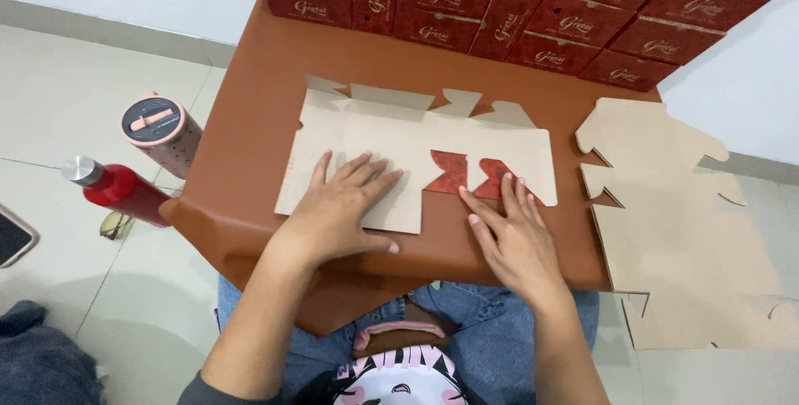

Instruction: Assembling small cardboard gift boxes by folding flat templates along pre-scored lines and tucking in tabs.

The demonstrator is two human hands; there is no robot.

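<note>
While the flat cardboard box blank (399, 147) lies unfolded, plain side up, across the middle of the brown table (250, 105), both hands press on it with fingers spread and flat, gripping nothing. The left hand (341, 209) pins the panel near the table's front edge; the right hand (512, 234) rests fingertips on the folded-back red flaps (466, 173). The sheet looks light, thin and stiff between its creases, likely best taken by panel edges or flaps. Finished red boxes (533, 14) line the far edge; more blanks (674, 213) lie stacked right of the table.
</note>
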